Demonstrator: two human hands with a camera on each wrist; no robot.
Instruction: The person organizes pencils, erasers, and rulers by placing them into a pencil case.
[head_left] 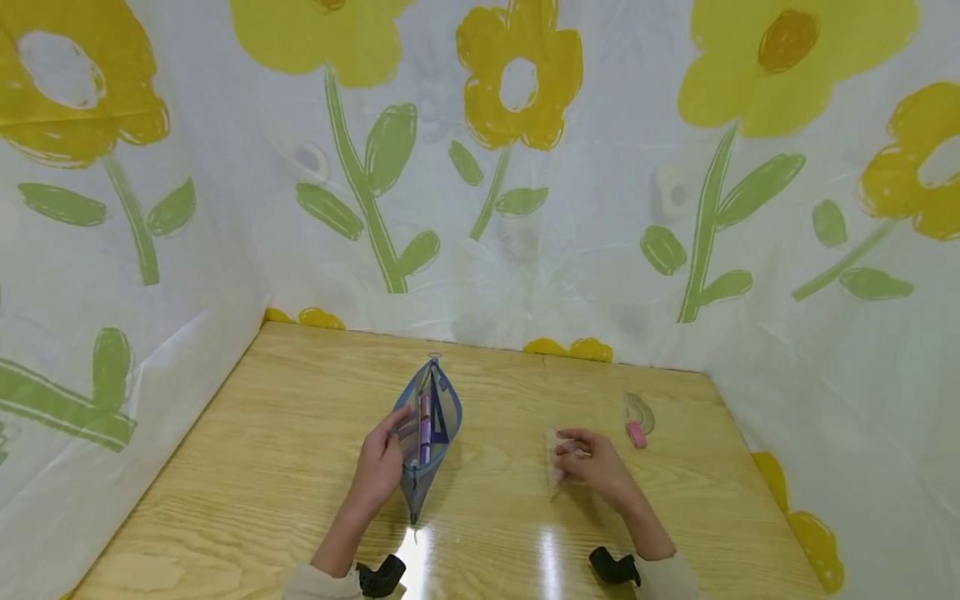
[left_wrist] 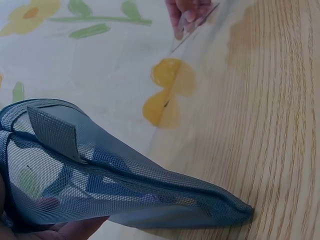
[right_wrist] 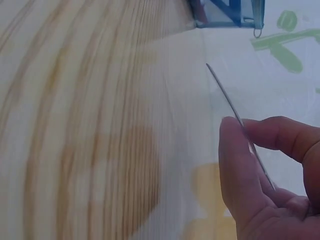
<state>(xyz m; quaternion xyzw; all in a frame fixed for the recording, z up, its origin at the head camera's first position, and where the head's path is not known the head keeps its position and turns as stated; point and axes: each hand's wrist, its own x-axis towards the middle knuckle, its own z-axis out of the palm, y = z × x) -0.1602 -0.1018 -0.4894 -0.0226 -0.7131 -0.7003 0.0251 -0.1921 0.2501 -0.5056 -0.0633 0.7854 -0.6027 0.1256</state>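
looking forward and down in the head view, you have your left hand (head_left: 382, 462) gripping the left side of a blue mesh pouch (head_left: 453, 412), thumb and fingers clamped on its wall. the pouch gapes at the top above the wooden table (head_left: 262, 467), left of your right hand (head_left: 600, 467), and inside it you can see purple items (head_left: 425, 431) beside a dark blue triangle (head_left: 433, 417). a small ring (head_left: 436, 356) sits at its far end. your right hand pinches a thin clear piece (head_left: 553, 467), standing on edge and well apart from the pouch. to the right of that hand, a clear protractor (head_left: 643, 408) lies on the table with a pink block (head_left: 636, 434) at its near end. a flowered sheet (head_left: 555, 283) rises behind.

in the left wrist view, your fingers show below the pouch at the lower left; a grey-blue tab (left_wrist: 54, 132) stands out along its side. your right hand appears at the top with the thin clear piece.

in the right wrist view, you hold that piece edge-on between thumb and finger, with part of the pouch and its ring at the top.
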